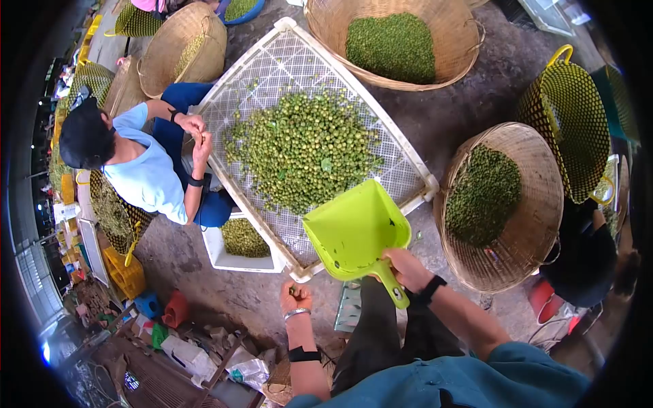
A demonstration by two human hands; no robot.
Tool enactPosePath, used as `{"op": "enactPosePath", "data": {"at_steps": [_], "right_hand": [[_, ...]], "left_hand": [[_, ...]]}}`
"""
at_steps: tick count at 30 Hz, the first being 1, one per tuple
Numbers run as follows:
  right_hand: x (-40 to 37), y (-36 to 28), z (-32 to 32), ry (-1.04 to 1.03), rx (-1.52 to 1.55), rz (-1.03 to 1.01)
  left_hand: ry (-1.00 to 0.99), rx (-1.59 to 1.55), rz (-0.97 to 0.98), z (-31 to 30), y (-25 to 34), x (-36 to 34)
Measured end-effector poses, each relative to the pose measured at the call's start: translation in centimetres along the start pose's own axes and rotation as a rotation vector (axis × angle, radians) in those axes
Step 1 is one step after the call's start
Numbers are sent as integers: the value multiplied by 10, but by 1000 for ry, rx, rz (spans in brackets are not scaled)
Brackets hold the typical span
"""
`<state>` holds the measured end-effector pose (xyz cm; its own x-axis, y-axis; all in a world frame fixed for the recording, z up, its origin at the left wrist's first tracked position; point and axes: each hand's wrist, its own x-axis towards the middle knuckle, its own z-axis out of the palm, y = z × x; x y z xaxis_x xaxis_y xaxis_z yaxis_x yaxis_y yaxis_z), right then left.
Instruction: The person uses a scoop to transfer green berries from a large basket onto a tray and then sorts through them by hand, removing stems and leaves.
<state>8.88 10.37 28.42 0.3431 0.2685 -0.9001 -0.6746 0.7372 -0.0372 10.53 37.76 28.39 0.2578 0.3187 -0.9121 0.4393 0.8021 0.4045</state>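
My right hand (405,268) grips a lime-green dustpan (360,228) by its handle side. The pan lies tilted over the near corner of a white mesh tray (415,166), and its bowl holds only a few dark specks. On the tray's mesh is a broad heap of small round green fruits (306,146) with a few leaves. My left hand (296,298) is just below the tray's near corner, palm up with fingers curled in. Something small and greenish shows between those fingers, too small to name.
A co-worker (146,149) in a light blue shirt sits left of the tray, hands together at its edge. Wicker baskets of green produce stand behind (326,41) and at right (544,183). A white box (211,251) holds more fruit. Clutter (197,360) lies lower left.
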Motion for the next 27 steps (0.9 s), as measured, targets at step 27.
{"op": "enactPosePath", "data": {"at_steps": [27], "right_hand": [[-90, -43, -256, 275, 541, -535]], "left_hand": [[435, 60, 550, -253, 173, -6]]}}
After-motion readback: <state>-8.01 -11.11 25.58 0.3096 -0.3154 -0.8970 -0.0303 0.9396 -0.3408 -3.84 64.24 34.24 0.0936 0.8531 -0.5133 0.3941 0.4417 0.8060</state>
